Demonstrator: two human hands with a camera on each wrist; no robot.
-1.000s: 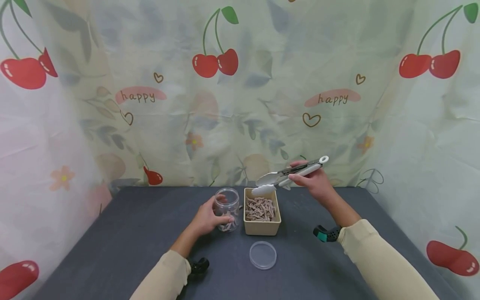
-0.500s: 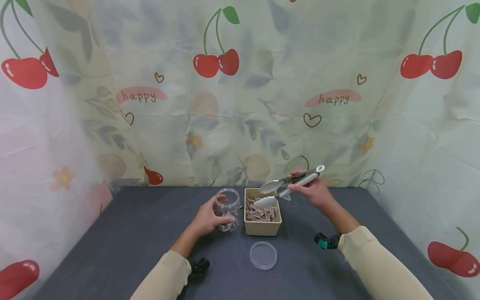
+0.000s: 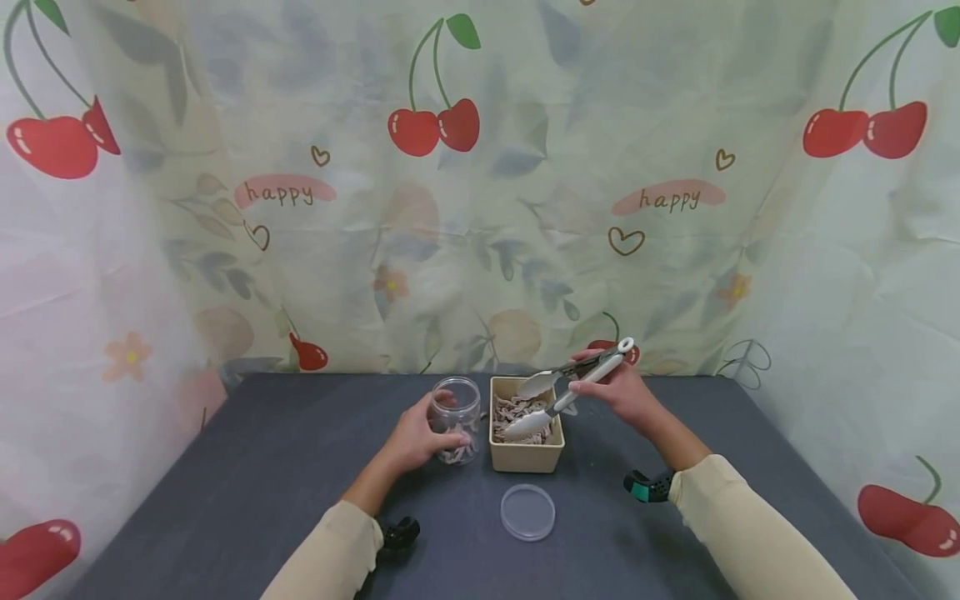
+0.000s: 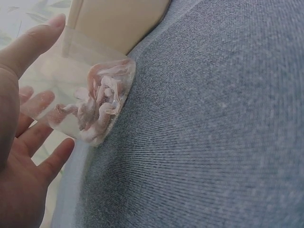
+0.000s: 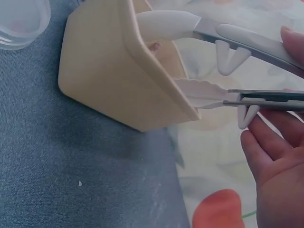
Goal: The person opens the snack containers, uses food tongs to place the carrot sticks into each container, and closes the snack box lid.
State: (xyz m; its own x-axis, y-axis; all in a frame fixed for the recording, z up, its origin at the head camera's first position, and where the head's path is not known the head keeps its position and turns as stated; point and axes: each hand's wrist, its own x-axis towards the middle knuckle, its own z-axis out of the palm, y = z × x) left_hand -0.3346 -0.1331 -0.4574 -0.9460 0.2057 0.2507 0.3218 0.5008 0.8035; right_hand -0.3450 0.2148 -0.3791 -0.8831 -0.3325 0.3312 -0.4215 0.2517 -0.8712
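My left hand [image 3: 411, 435] grips a clear open-topped jar [image 3: 455, 408], thumb across its front and fingers behind it. Through the jar wall, a few pinkish-grey strips [image 4: 102, 97] show at the bottom. To the jar's right stands a beige rectangular box [image 3: 527, 458] holding many similar strips [image 3: 510, 408]. Above its right side, my right hand [image 3: 622, 392] holds a pair of tongs [image 3: 564, 400] with white tips. The tongs stand spread, both tips reaching inside the box rim in the right wrist view. Nothing shows between the tips.
A round clear lid [image 3: 528, 512] lies on the dark tablecloth [image 3: 247, 467] in front of the box. A cherry-print curtain [image 3: 465, 250] hangs behind the table and along both sides. A tiny white crumb [image 5: 80, 183] lies on the cloth.
My right hand has moved down and left, bringing the spread tongs from above the box's back edge into the box over the strips. The left hand and jar have stayed in place.
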